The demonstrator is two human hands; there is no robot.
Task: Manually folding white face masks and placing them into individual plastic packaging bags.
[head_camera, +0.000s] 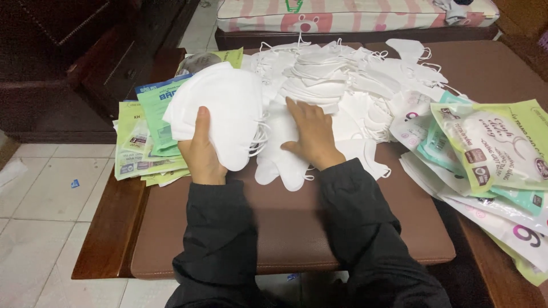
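My left hand (201, 149) grips a thick stack of white folded face masks (222, 108), thumb on top, held just above the brown cushion (285, 228). My right hand (311, 134) lies flat, fingers spread, on a white mask (282, 165) at the near edge of a big loose pile of white masks (354, 80). Elastic ear loops stick out of the pile. Both arms wear dark sleeves.
Green and white mask packets (142, 142) lie fanned at the left on the wooden bench. More packets (496, 154) in green, teal and white are heaped at the right. A striped pink cushion (354, 14) sits at the back. Tiled floor (45, 199) lies to the left.
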